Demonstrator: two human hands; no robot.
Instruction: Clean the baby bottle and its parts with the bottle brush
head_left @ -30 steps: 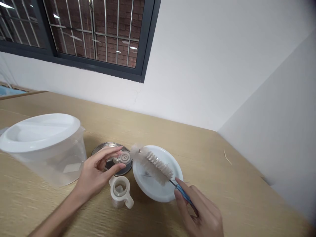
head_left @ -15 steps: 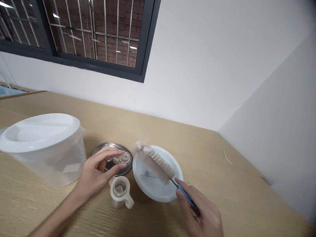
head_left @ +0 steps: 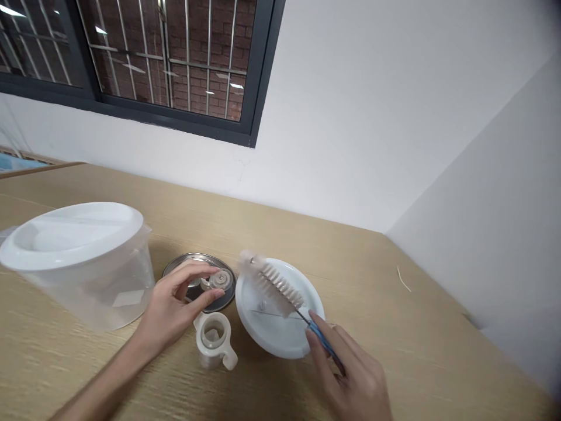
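- Gripping a blue-handled, white-bristled brush (head_left: 287, 292) in our right hand (head_left: 350, 362) above a round white bowl (head_left: 267, 336).
- Its long axis slants left, bristles (head_left: 274, 279) toward the wooden worktop's (head_left: 372, 275) far edge.
- Our left hand (head_left: 173, 304) pinches a clear, round piece (head_left: 221, 279).

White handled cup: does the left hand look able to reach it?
Probably yes: the cup stands close by the left hand, nothing visible between, though that hand holds a clear part.

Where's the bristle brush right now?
Head view, low centre: the bristle brush is in the right hand, slanting up and leftward across the white bowl in view, its tip towards the left hand.
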